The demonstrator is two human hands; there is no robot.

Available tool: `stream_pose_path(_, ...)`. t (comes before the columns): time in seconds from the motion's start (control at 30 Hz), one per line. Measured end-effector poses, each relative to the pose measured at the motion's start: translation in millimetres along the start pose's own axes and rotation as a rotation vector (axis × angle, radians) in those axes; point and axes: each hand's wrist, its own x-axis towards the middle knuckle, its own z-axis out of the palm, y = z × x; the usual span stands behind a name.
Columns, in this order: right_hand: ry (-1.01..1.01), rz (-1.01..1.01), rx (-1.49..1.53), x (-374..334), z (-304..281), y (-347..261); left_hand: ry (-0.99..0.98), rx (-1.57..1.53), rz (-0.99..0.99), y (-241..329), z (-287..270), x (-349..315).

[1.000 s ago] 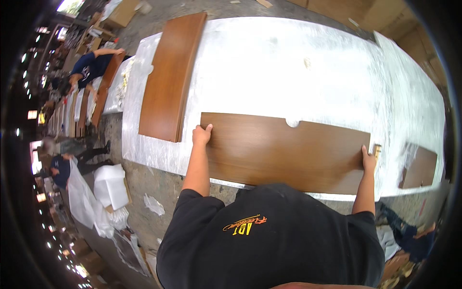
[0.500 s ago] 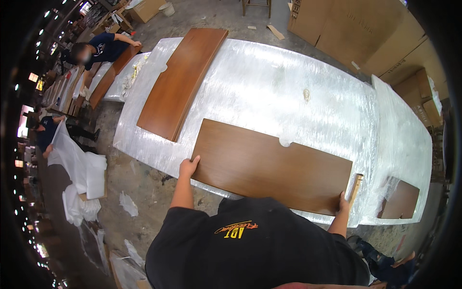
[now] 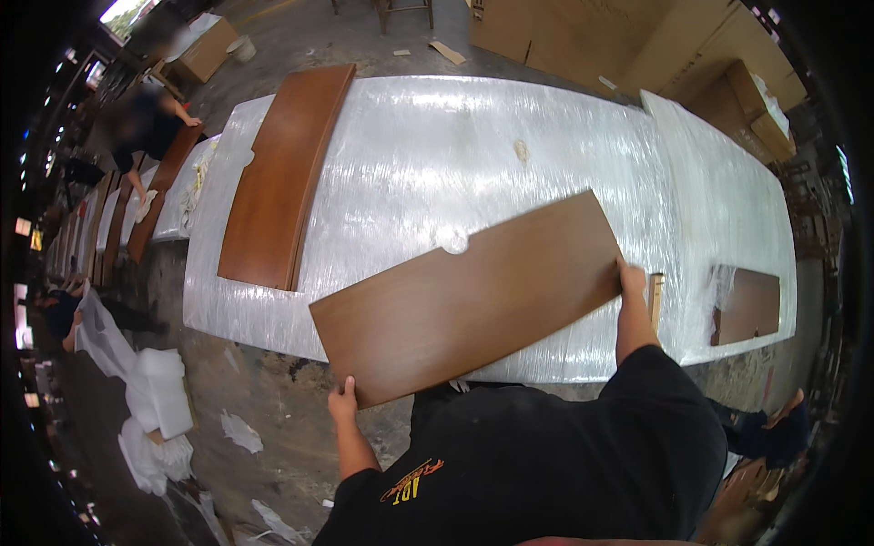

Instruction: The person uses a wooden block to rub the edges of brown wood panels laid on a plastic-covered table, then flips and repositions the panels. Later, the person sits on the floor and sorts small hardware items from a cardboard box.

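Head view: the board (image 3: 473, 300) slanted over the near edge of the surface (image 3: 410, 155), long axis angling away rightward; the left hand (image 3: 343, 400) clasped its nearer end, the right hand (image 3: 629, 278) its farther end. A redder board (image 3: 287, 182) lay leftward.

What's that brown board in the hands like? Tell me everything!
The board is long, flat and brown, and looks like smooth wood. A rounded notch cuts its far long edge. It slants, right end farther from the person, over the wrapped surface, its near left corner past the edge. The left hand grips that corner; the right hand, the right end. I can't tell if it touches the surface.
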Motion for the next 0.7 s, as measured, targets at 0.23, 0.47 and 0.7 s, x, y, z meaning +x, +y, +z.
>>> stream_pose_path(0.23, 0.039, -0.261, 0.853, -4, 38, -128, 0.017, -0.197, -0.203, -50, 36, -55)
stream_pose_path(0.47, -0.373, 0.091, 0.938, -143, 75, -149, -0.144, -0.46, -0.256, -24, 26, -86)
stream_pose_path(0.7, -0.552, 0.053, 0.905, -219, 116, -161, -0.096, -0.444, -0.271, 7, 12, -55)
